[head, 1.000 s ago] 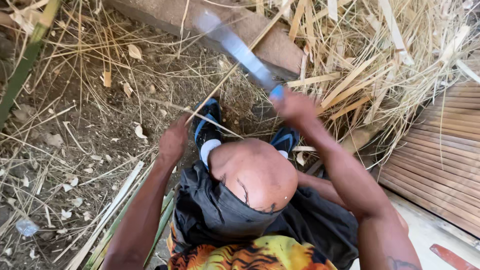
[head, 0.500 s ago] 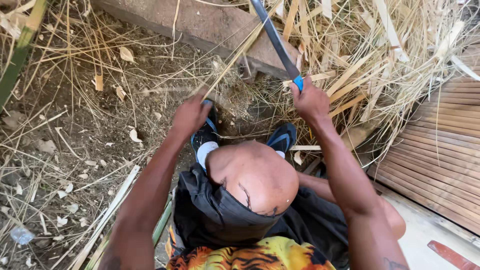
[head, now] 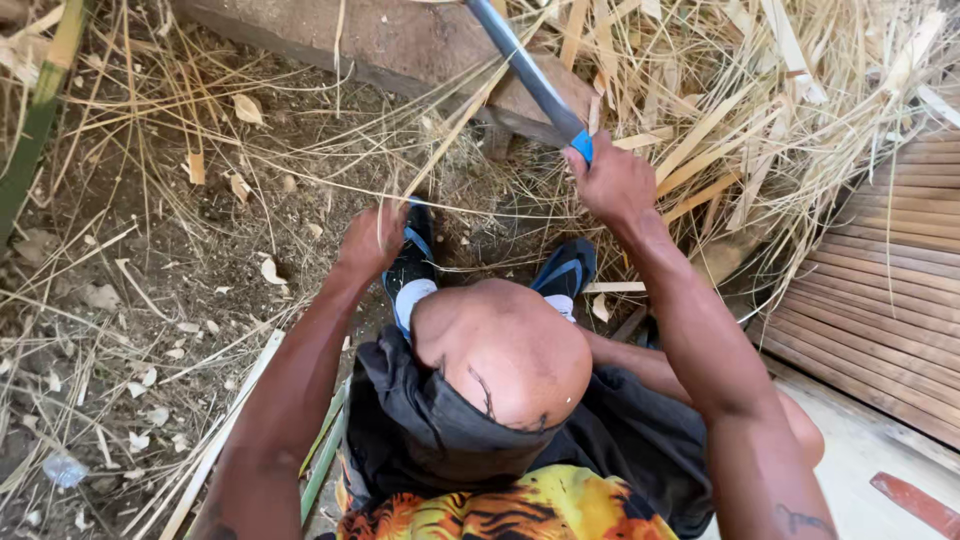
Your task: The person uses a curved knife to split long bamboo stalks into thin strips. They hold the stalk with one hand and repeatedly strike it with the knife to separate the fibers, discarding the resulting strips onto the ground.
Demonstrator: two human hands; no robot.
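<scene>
My right hand grips the blue handle of a long grey machete, whose blade slants up and left to the top edge. My left hand is closed on the lower end of a thin bamboo strip that slants up to the right towards the blade. Between my arms is my bent knee in dark shorts. Beyond it, my feet wear black and blue sandals with white socks, on dirt.
A long timber block lies across the top. A heap of split bamboo strips fills the upper right, and a slatted bamboo mat is at the right. A green bamboo pole stands at the left. Loose strips lie lower left.
The machete has swung from leaning far left to a steeper raised angle, and my right hand has moved right. My left hand has risen forward along the strip.
</scene>
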